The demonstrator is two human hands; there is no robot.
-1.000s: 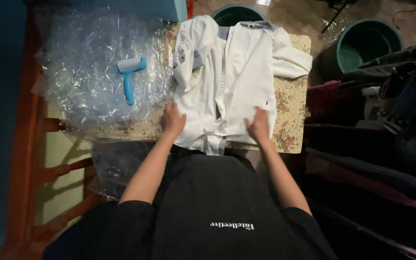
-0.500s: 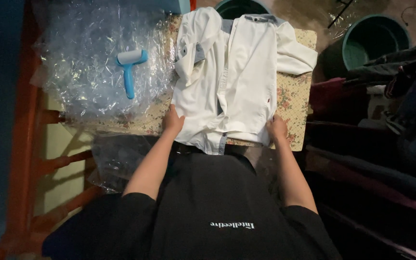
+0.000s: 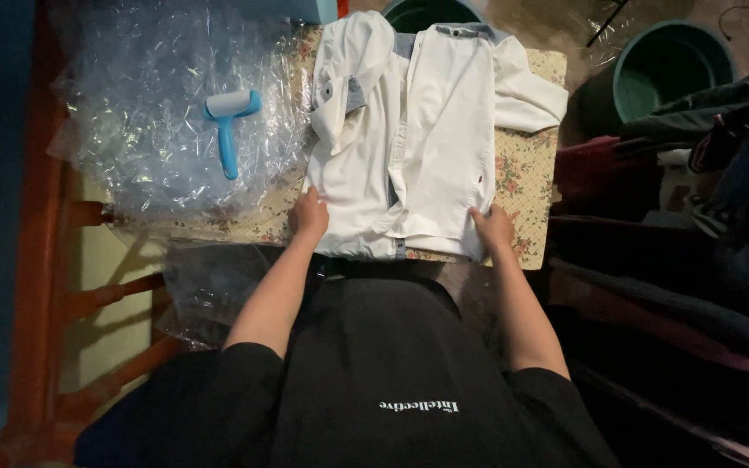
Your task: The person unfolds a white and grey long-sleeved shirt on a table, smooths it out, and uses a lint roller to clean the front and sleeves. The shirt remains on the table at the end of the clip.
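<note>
Home laundry corner — floral-clothed table (image 3: 530,173), green basins (image 3: 674,65), piled clothes (image 3: 695,217)
</note>
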